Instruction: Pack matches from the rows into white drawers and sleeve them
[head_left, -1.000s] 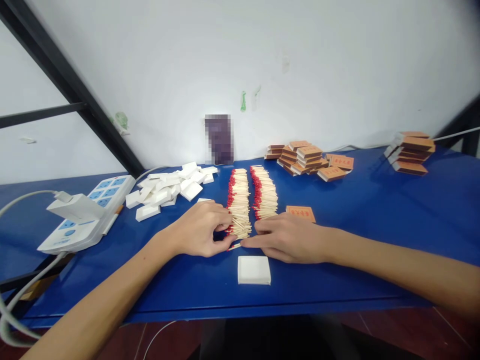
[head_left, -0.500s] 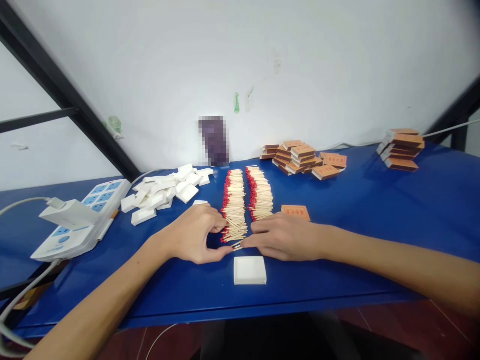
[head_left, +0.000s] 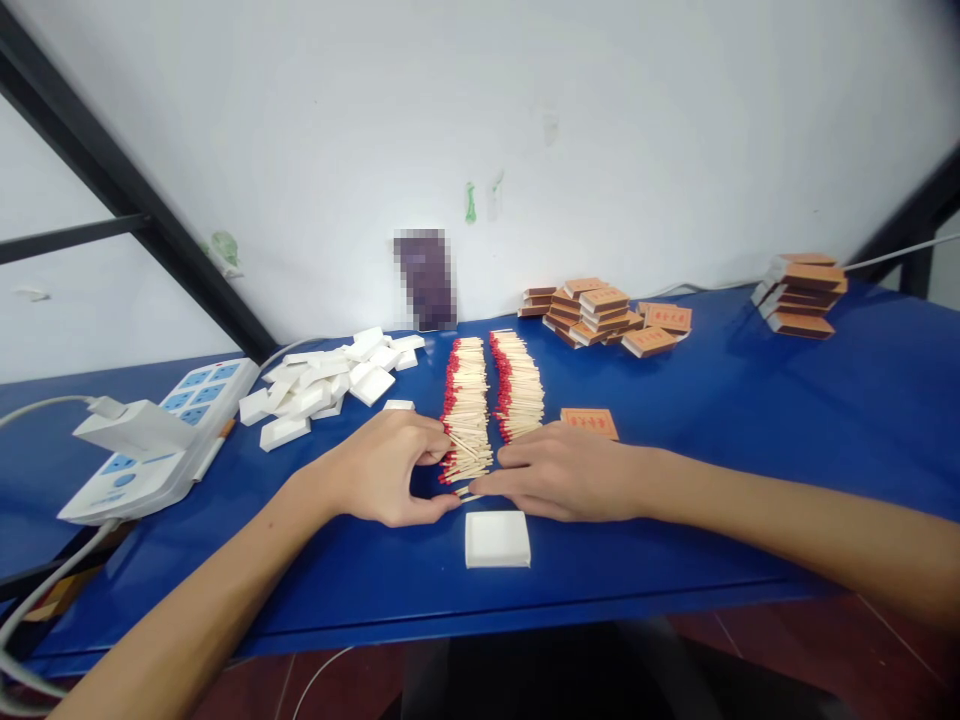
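Observation:
Two long rows of red-tipped matches lie on the blue table, a left row (head_left: 469,400) and a right row (head_left: 519,385). At the near end of the left row, my left hand (head_left: 394,465) has thumb and forefinger apart, its thumb tip at the heads of a few loose matches (head_left: 466,493). My right hand (head_left: 566,472) reaches in from the right, its index fingertip on the other ends of these matches; its other fingers are bent beside the right row. Just nearer than the hands sits a white tray (head_left: 497,540).
White trays (head_left: 322,380) are heaped at the left behind a power strip (head_left: 161,440). Orange matchboxes (head_left: 600,310) are piled at the back, with a stack (head_left: 802,295) farther right. One matchbox (head_left: 590,422) lies behind my right forearm.
My right index fingertip has shifted slightly left along the loose matches. My left hand has hardly moved. The whole view has shifted a little.

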